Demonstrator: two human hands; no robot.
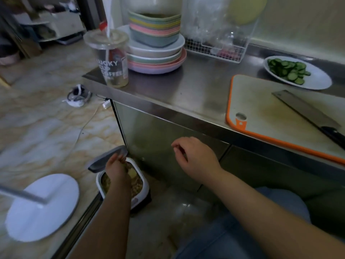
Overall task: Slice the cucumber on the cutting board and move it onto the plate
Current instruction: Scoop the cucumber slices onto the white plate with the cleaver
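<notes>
The cucumber slices [288,70] lie heaped on the white plate [317,82] at the far right of the steel counter [186,94], just beyond the cutting board [261,109]. The board carries only the knife [306,111], laid flat with its handle toward the near right edge. Judged from this layout, slicing and transfer are complete.

The left hand [117,171] reaches down into a small white bin [145,186] on the floor beside the counter; its lid [108,157] stands open. The fingers are loosely curled over the contents, and whether they hold anything cannot be told. The right hand [196,156] hangs in front of the counter face, half open and gripping nothing.

Handling notes, by judgement:
- The slices are thin, light, wet and slippery; they bend and stick together. Scoop them as a group or lift them on the flat of the blade instead of pinching single pieces.
- The plate is rigid and likely breakable. Grip it at the bare rim, level, with the thumb on top.
- Take the knife by its handle only.
</notes>
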